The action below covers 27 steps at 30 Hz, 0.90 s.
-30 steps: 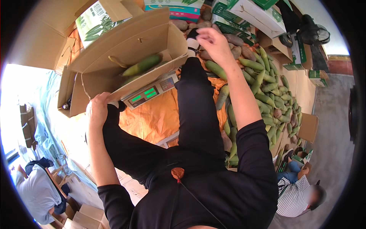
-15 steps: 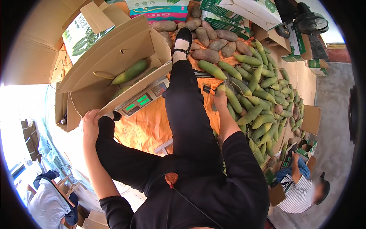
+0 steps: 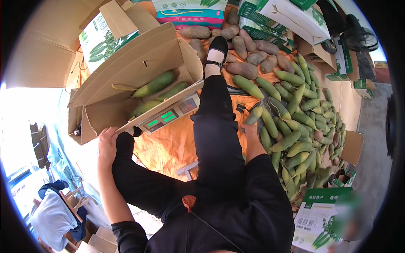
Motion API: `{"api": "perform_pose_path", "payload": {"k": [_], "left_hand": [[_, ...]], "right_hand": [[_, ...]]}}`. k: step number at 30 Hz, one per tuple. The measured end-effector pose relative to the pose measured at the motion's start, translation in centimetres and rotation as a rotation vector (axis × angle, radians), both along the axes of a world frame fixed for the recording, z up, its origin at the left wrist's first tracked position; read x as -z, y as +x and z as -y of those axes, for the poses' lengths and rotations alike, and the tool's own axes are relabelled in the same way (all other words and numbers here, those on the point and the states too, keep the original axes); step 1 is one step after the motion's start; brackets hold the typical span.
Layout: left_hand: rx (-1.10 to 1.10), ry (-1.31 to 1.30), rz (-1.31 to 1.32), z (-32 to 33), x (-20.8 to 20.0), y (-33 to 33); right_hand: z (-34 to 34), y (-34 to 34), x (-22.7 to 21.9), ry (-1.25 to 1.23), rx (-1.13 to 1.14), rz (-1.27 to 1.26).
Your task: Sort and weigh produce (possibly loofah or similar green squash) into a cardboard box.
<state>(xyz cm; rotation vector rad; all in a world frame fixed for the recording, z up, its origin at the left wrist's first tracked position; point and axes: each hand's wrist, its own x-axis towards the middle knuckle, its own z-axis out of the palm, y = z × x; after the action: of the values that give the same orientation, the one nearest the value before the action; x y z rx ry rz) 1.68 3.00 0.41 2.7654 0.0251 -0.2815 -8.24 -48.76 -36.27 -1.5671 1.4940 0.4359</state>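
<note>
Grn radish (image 3: 254, 115) — just past R fingers (image 3: 249, 128), contact unclear.

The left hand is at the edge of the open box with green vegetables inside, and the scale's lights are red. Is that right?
No: the lights on the scale are green, not red, as the head view shows. The left hand is at the edge of the open box, with green vegetables inside.

The carton (image 3: 122, 76) gapes upward, a leg (image 3: 217, 122) between it and right hand (image 3: 251, 132).
</note>
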Motion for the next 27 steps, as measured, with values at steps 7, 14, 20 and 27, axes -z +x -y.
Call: {"api": "perform_pose_path", "payload": {"k": [7,14,20,27], "left_hand": [[-0.012,-0.021,0.055,-0.8,0.5,-0.3],[0.004,0.010,0.080,-1.2,0.9,-0.8],[-0.014,0.076,0.045,-1.1,0.2,-1.0],[-0.008,0.089,0.048,-1.3,0.3,-1.0]], "right_hand": [[-2.6,2.6,-7.8,0.540,0.244,0.271],[-4.6,9.2,-19.2,0.383,-0.266,0.663],[-9.1,14.8,-32.8,0.194,-0.707,1.052],[-16.7,19.4,-40.7,-0.066,-1.437,1.096]]}}
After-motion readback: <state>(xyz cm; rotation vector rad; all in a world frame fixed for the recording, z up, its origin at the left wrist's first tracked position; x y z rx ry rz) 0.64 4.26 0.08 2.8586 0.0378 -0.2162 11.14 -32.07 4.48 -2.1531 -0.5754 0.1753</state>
